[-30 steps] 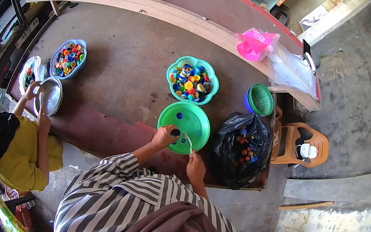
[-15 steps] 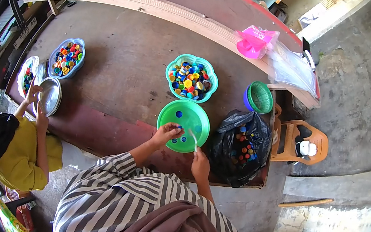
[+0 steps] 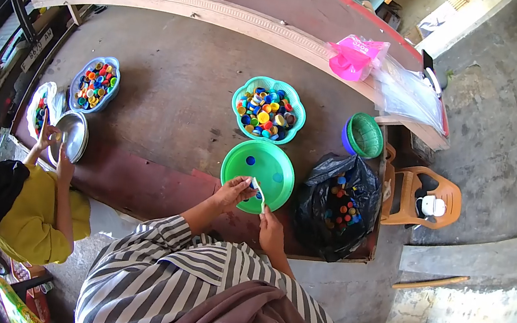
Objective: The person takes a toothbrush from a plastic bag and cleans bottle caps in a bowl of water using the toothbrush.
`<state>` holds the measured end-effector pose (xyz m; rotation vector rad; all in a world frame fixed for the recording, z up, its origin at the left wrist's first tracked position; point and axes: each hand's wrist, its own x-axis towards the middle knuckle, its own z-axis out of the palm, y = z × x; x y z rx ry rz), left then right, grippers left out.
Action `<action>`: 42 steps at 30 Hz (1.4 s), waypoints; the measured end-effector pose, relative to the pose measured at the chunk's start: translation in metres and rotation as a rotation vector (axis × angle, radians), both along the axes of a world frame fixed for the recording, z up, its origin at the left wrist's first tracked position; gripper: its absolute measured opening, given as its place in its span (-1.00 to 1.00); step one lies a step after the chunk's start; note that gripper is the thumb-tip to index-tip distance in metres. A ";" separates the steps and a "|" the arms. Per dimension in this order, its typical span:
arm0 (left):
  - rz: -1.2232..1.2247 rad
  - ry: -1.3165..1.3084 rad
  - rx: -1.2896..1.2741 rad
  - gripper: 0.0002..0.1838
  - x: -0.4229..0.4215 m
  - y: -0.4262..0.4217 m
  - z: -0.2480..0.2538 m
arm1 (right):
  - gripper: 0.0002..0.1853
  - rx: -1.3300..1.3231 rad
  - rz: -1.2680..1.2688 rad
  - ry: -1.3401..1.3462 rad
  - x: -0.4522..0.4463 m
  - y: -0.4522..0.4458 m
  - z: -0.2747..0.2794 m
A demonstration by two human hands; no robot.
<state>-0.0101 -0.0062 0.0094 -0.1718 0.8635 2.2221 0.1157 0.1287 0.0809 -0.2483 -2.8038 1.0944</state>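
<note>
My left hand (image 3: 236, 191) is over the near left part of a round green basin (image 3: 230, 157), its fingers pinched on a small blue bottle cap, mostly hidden. In my right hand (image 3: 272, 231), at the basin's near edge, is a slim whitish tool (image 3: 262, 200), perhaps a small knife. Its upper end meets the cap at my left fingertips. One blue bottle cap (image 3: 251, 160) lies on the basin floor. Just behind stands a scalloped turquoise basket (image 3: 236, 107) heaped with colourful caps. To the right sits a black plastic bag (image 3: 310, 218) with more caps inside.
A blue basket (image 3: 108, 99) of caps stands at left. Near it, a co-worker's hands (image 3: 52, 146) are at a metal bowl (image 3: 81, 143). Green and purple baskets (image 3: 366, 135) sit by the right edge. A wooden bar (image 3: 245, 19) crosses the table behind, with pink plastic (image 3: 352, 59) on it.
The tool in my right hand has moved left and up against the cap in my left hand. Both hands are now closer together. The camera view has shifted slightly.
</note>
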 end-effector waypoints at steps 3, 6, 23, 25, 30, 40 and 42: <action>-0.016 0.032 0.001 -0.78 0.001 -0.001 0.000 | -0.66 -0.065 -0.168 -0.190 -0.004 0.014 -0.009; 0.008 0.024 -0.027 -0.78 0.003 -0.004 0.011 | -0.65 -0.078 -0.104 -0.041 0.000 0.012 -0.012; -0.018 0.021 -0.379 -0.61 -0.002 0.003 0.013 | -0.65 0.083 -0.061 0.048 0.005 0.009 -0.003; -0.049 0.119 -0.474 -0.59 -0.005 0.007 0.015 | -0.64 0.136 0.008 -0.027 0.008 0.005 -0.002; -0.038 0.198 -0.530 -0.55 -0.011 0.012 0.014 | -0.67 0.056 0.008 0.050 0.007 0.001 -0.001; 0.005 0.379 -0.653 -0.48 -0.007 0.018 0.018 | -0.69 0.043 -0.102 -0.099 0.004 -0.004 0.011; 0.040 0.455 -0.681 -0.50 -0.010 0.018 0.013 | -0.70 0.045 -0.066 -0.013 0.007 -0.002 -0.003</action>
